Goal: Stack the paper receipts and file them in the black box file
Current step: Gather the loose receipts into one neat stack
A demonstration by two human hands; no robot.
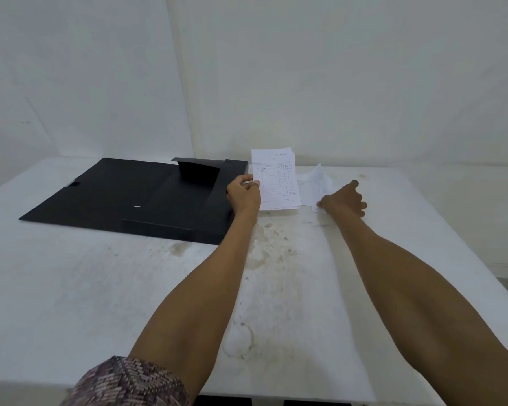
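Note:
The black box file [135, 194] lies open and flat on the left half of the white table, its lid spread to the left and a flap standing up at the back. Just right of it, my left hand [243, 194] holds a small stack of white receipts [276, 178] by its left edge, tilted upright with the printed grid facing me. Further right, a crumpled white receipt [316, 183] lies on the table. My right hand [344, 200] rests on its near corner, fingers curled and pinching the paper's edge.
The white table [100, 288] is stained and worn in the middle, between my forearms. White walls stand close behind its far edge. The table's right edge slants down at the far right, and its front edge runs along the bottom of the view.

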